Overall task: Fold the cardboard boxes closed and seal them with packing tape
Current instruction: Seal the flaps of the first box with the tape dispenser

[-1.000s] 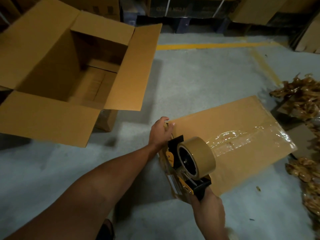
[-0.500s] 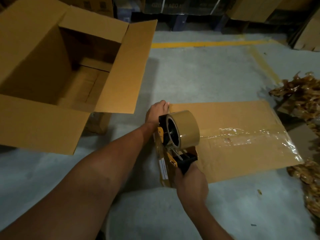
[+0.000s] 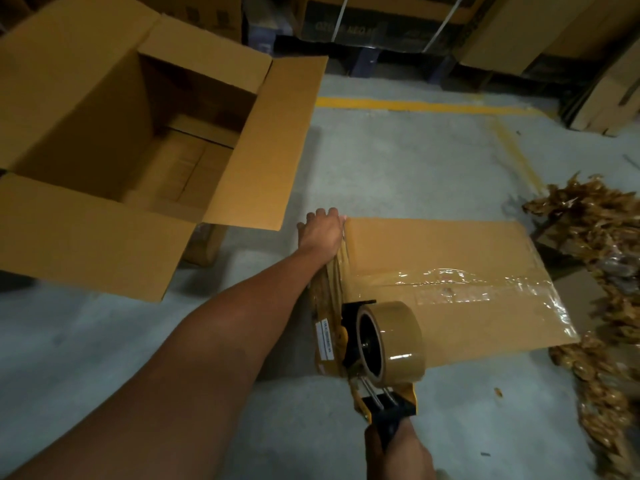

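Observation:
A closed brown cardboard box stands on the floor with clear tape along its middle seam. My left hand presses on the box's near-left top corner, fingers over the tape end. My right hand grips the black handle of a yellow tape dispenser carrying a brown tape roll, held at the box's left end. A stretch of tape runs from the dispenser up along that end to my left hand. A second, large cardboard box stands open at the left, flaps spread.
Crumpled brown tape scraps lie heaped on the floor at the right. Stacked boxes and flat cardboard line the back. Yellow floor lines cross the grey concrete beyond the box.
My right hand has pulled the dispenser back toward me along the box's left end, drawing out tape. My left hand stays on the corner.

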Tool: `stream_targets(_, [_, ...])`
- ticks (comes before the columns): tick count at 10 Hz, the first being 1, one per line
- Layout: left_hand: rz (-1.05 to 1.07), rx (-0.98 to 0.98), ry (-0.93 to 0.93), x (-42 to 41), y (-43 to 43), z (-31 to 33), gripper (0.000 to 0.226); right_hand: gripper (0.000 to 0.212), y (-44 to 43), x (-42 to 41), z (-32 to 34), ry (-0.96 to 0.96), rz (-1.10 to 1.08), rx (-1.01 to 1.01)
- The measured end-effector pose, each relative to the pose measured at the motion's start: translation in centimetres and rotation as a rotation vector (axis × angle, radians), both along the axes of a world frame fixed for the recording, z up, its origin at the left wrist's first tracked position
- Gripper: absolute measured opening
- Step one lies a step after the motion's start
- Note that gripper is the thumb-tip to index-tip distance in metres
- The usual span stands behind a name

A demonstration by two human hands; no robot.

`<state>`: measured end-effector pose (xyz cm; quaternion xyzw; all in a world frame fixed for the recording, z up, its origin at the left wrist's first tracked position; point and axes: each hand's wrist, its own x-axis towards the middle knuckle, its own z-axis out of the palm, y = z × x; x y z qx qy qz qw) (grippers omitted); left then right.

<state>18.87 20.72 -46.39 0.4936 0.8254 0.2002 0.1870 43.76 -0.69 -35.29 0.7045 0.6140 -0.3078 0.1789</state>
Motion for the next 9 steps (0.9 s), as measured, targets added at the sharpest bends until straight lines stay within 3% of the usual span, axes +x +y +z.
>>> stream_targets(1, [-0.202, 0.185, 0.157, 0.7, -1.3, -0.5, 0.039, 0.041, 0.4, 0.0, -0.2, -0.047, -0.002, -0.060])
stream_targets(2, [-0.619, 0.394, 0.221, 1.9, -4.0, -2.0, 0.050, 0.041, 0.2, 0.1, -0.4, -0.037, -0.011, -0.016])
stream_targets(3, [-0.733, 0.391, 0.321, 2.8, -6.2, -2.9, 0.056, 0.040, 0.1, 0.3, -0.6, -0.038, -0.003, -0.016])
stream_targets(5, [-0.680, 0.368, 0.267, 4.2, -5.5, -3.4, 0.058, 0.051, 0.8, -0.1, 0.1, -0.010, -0.159, 0.151])
stream_targets(7, [-0.529, 0.375, 0.169, 7.8, -2.2, -2.5, 0.060, 0.035, 4.3, 3.4, 0.4, -0.019, -0.193, 0.251])
stream_targets(8, [-0.330, 0.366, 0.028, 9.1, -1.4, -3.3, 0.071, 0.031, 5.1, 4.2, 0.2, -0.007, -0.122, 0.271])
stream_targets(9, [-0.069, 0.394, -0.289, 10.8, -1.9, -3.1, 0.085, 0.026, 4.6, 4.1, -0.2, 0.013, -0.101, 0.288])
